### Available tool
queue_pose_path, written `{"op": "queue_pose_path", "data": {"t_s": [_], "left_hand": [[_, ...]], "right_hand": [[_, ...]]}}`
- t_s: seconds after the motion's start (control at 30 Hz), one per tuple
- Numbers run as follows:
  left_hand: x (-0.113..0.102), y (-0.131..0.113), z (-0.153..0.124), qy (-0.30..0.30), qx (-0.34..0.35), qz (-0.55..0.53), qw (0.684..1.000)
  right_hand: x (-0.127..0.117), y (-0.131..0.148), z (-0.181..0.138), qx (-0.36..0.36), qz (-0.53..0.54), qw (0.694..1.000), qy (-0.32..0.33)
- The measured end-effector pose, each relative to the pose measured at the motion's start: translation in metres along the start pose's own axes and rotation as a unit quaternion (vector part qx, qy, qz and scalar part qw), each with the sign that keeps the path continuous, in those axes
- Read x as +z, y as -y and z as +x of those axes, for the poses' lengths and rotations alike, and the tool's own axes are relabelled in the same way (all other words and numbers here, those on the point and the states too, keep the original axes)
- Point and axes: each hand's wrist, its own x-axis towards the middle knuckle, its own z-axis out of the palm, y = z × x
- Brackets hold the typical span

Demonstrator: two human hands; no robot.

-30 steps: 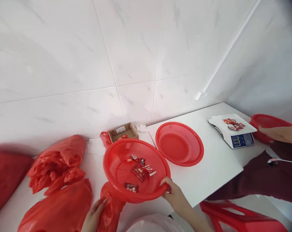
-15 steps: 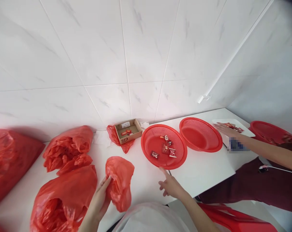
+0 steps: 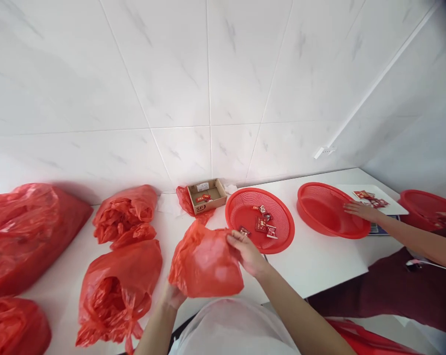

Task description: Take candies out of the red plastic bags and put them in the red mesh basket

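Note:
A red plastic bag (image 3: 211,268) is held up in front of me over the table's front edge, spread between both hands. My left hand (image 3: 174,295) grips its lower left side, with the fingers mostly behind the plastic. At the upper right corner my right hand (image 3: 247,252) pinches the bag's edge. Just beyond that hand stands a red mesh basket (image 3: 241,209) with several small wrapped packets (image 3: 260,224) lying in it. Behind the bag, near the wall, a small cardboard box (image 3: 218,203) holds a few red packets.
Large red plastic bags (image 3: 26,231) crowd the left of the white table (image 3: 311,264). On the right, a co-worker's hand (image 3: 363,210) is at a second red basket (image 3: 311,217). Beyond it are a white tray (image 3: 389,192) with packets and another red basket (image 3: 418,199).
My right hand has moved from the basket's rim to the bag and grasped it. The bag has moved right and spread wider. The co-worker's hand has shifted from the tray to the second basket, which has moved right.

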Motion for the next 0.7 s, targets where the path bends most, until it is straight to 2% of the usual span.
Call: {"op": "queue_pose_path", "data": {"t_s": [0.07,0.17,0.23,0.3,0.37,0.43,0.47,0.53,0.6,0.67,0.7], "left_hand": [[-0.007,-0.006,0.000,-0.034,0.020,-0.005,0.999],[-0.022,-0.012,0.003,-0.136,0.027,0.060,0.988],[-0.029,-0.015,0.001,-0.208,0.011,0.116,0.971],[-0.026,-0.019,-0.006,-0.242,0.048,0.164,0.955],[-0.011,-0.026,-0.017,-0.237,0.163,0.257,0.923],[0.012,-0.033,-0.028,-0.222,0.282,0.383,0.852],[0.024,-0.035,-0.031,-0.210,0.309,0.437,0.818],[0.042,-0.035,-0.032,-0.168,0.282,0.527,0.784],[0.046,-0.028,-0.026,-0.135,0.202,0.595,0.766],[0.038,-0.015,-0.018,-0.120,0.121,0.629,0.759],[0.031,-0.008,-0.015,-0.113,0.089,0.630,0.763]], "right_hand": [[-0.011,0.016,0.002,-0.045,0.046,0.997,-0.046],[-0.020,0.038,0.002,-0.096,0.057,0.988,-0.108],[-0.017,0.047,-0.002,-0.126,-0.010,0.984,-0.123],[-0.007,0.046,-0.008,-0.159,-0.148,0.969,-0.120],[0.006,0.035,-0.015,-0.180,-0.330,0.923,-0.083],[0.019,0.015,-0.019,-0.191,-0.489,0.851,-0.001],[0.025,0.003,-0.019,-0.193,-0.547,0.813,0.048],[0.033,-0.020,-0.019,-0.188,-0.628,0.744,0.131],[0.037,-0.040,-0.019,-0.173,-0.678,0.689,0.191],[0.038,-0.053,-0.021,-0.159,-0.699,0.657,0.234],[0.038,-0.056,-0.022,-0.150,-0.699,0.654,0.250]]}}
